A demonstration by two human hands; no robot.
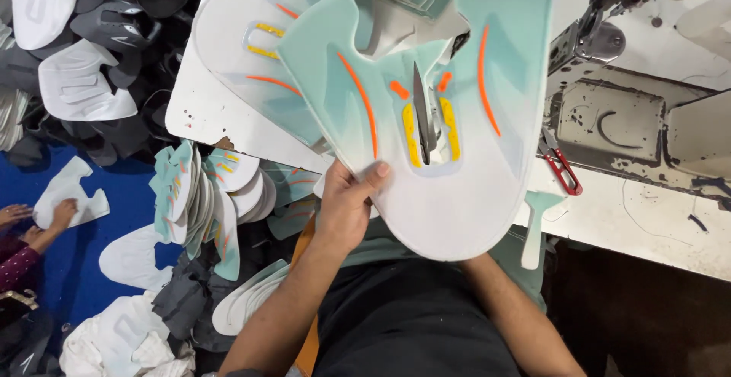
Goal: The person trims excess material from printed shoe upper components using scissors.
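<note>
I hold up a flat shoe upper [457, 194], mint green and white with orange stripes and two yellow strips beside a central slot. My left hand [346, 206] grips its lower left edge, thumb on the front face. A dark pointed blade [422, 110] pokes up through the slot. My right forearm [518, 316] runs up behind the upper, which hides the right hand.
A second upper [244, 65] lies on the white table [190, 118]. A sewing machine [609, 110] and red snips [562, 167] are to the right. Stacked uppers [198, 194] and grey pieces [99, 11] lie to the left. Another person's hands [42, 225] work on the blue floor.
</note>
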